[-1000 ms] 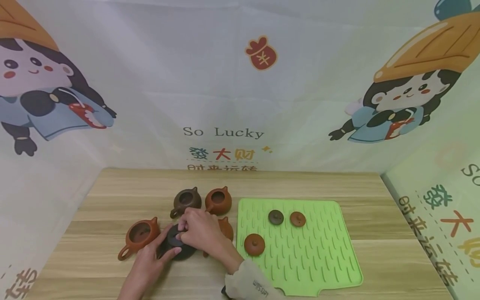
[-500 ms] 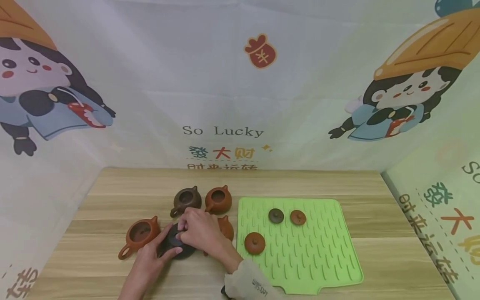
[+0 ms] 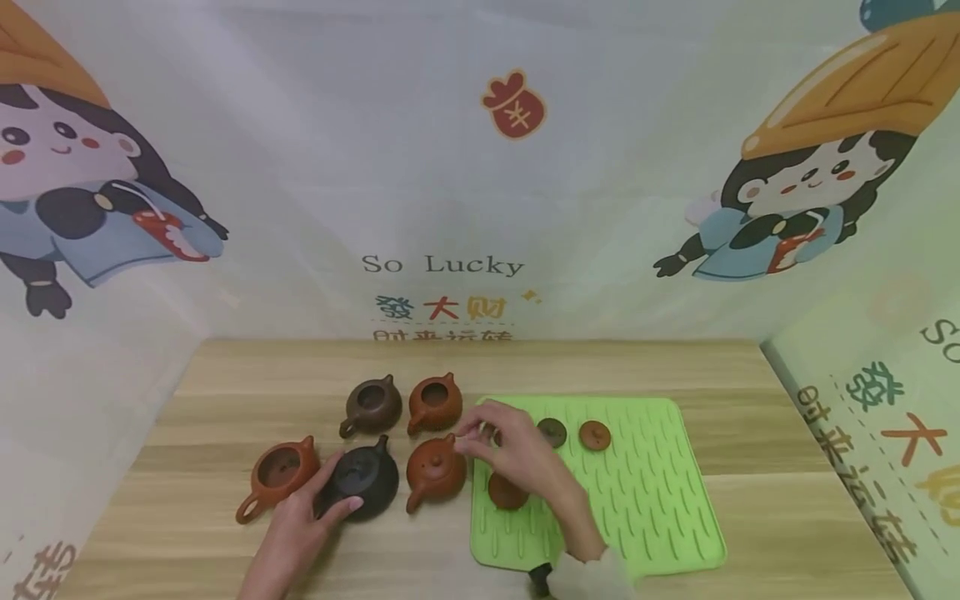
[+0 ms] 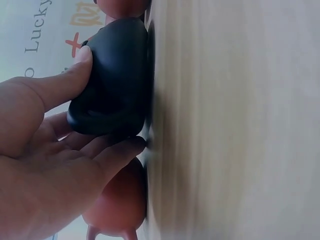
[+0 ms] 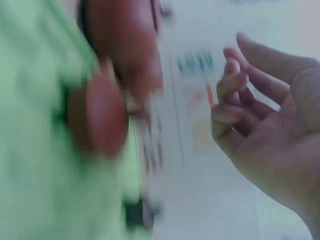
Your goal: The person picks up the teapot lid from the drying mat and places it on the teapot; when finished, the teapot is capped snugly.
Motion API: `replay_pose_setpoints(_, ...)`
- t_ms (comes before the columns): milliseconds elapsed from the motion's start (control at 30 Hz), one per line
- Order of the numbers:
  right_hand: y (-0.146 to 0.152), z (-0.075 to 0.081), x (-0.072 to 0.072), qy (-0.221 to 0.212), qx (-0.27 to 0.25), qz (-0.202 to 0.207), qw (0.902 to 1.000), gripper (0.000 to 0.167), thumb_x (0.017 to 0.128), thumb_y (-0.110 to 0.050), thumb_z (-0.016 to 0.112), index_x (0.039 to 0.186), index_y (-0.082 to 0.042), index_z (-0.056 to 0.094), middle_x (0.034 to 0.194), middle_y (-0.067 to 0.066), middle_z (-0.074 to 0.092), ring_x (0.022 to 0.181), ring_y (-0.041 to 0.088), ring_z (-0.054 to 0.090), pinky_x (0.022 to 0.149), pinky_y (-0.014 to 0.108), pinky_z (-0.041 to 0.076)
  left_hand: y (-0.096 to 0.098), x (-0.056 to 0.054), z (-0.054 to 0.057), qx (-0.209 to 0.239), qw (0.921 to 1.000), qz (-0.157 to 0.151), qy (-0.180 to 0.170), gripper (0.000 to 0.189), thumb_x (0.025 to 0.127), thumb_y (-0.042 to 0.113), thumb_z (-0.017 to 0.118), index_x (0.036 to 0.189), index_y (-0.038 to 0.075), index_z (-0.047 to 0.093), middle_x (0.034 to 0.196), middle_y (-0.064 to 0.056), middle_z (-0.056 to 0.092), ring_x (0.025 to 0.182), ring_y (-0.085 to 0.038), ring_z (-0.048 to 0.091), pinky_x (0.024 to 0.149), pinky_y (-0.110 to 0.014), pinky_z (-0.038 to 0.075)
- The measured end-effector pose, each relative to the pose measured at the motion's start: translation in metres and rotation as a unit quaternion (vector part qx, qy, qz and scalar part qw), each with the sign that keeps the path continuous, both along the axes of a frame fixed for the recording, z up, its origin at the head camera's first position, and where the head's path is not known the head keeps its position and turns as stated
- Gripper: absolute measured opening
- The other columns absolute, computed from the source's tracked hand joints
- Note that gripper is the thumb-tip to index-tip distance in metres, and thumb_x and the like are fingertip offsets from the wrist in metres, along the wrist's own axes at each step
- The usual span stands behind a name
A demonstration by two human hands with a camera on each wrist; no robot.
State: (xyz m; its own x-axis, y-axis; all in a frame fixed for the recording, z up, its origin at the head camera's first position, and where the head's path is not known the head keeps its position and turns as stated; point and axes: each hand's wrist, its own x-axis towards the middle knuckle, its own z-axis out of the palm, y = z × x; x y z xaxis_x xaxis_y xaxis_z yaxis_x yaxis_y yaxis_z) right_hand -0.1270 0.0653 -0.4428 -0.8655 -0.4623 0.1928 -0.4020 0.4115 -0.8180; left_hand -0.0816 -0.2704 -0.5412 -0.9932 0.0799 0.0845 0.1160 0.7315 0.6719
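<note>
My left hand (image 3: 298,518) holds a black teapot (image 3: 381,490) low on the table, thumb on its near side and fingers round the far-left side. A black lid sits on its top. In the left wrist view the black teapot (image 4: 120,65) stands upright between thumb and fingers. My right hand (image 3: 521,454) hovers over the left part of the green mat (image 3: 645,517), fingers loosely bent, holding nothing. Just below it a red-brown lid (image 3: 507,495) lies on the mat, partly covered by the hand. In the right wrist view that red-brown lid (image 5: 106,117) is blurred.
A lidded reddish teapot (image 3: 442,481) stands right of the black one. Lidless are an orange-brown teapot (image 3: 303,467) at left, a dark brown teapot (image 3: 390,410) and a reddish teapot (image 3: 450,408) behind. A dark lid (image 3: 552,432) and an orange-brown lid (image 3: 596,435) lie on the mat.
My right hand has let go of the black teapot's lid and moved right, over the mat. My left hand stays on the black teapot.
</note>
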Motion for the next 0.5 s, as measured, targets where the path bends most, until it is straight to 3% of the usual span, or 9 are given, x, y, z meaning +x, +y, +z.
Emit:
replay_pose_setpoints(100,0.049,-0.009,0.007,-0.035,-0.018,-0.016,0.9991,0.013,0.099,-0.008,0.082,0.11,-0.002,0.078,0.103,0.008,0.076,0.086,0.005,0.064,0.079,0.024,0.057,0.001,0.001,-0.008,-0.002,0.9998,-0.007,0.019,0.076,0.095,0.025,0.087,0.159,0.0,0.054,0.147,-0.036,0.063,0.133,-0.058,0.063,0.104,-0.071,0.054)
replay_pose_setpoints(200,0.079,-0.018,0.009,-0.068,-0.012,-0.001,0.9976,0.017,0.097,-0.007,0.082,0.113,-0.001,0.078,0.107,0.014,0.076,0.086,0.005,0.063,0.078,0.024,0.055,0.002,0.0,-0.01,-0.006,0.9996,-0.006,0.026,0.077,0.095,0.025,0.087,0.159,0.0,0.053,0.147,-0.036,0.063,0.133,-0.057,0.063,0.104,-0.07,0.054)
replay_pose_setpoints(400,0.088,-0.029,0.003,-0.103,-0.019,0.04,0.9937,0.019,0.094,-0.003,0.083,0.113,-0.001,0.08,0.108,0.021,0.071,0.086,0.005,0.061,0.079,0.023,0.052,-0.003,-0.006,-0.02,-0.021,0.9972,-0.005,0.071,0.081,0.092,0.026,0.091,0.16,0.003,0.053,0.147,-0.033,0.064,0.13,-0.056,0.066,0.1,-0.068,0.057)
replay_pose_setpoints(500,0.086,-0.034,0.002,-0.125,-0.027,0.045,0.9908,0.018,0.093,-0.001,0.084,0.111,-0.001,0.08,0.108,0.019,0.071,0.086,0.005,0.06,0.079,0.022,0.051,0.0,-0.004,-0.014,-0.038,0.9935,-0.002,0.108,0.088,0.087,0.024,0.094,0.163,0.009,0.053,0.15,-0.028,0.064,0.127,-0.052,0.069,0.096,-0.065,0.059)
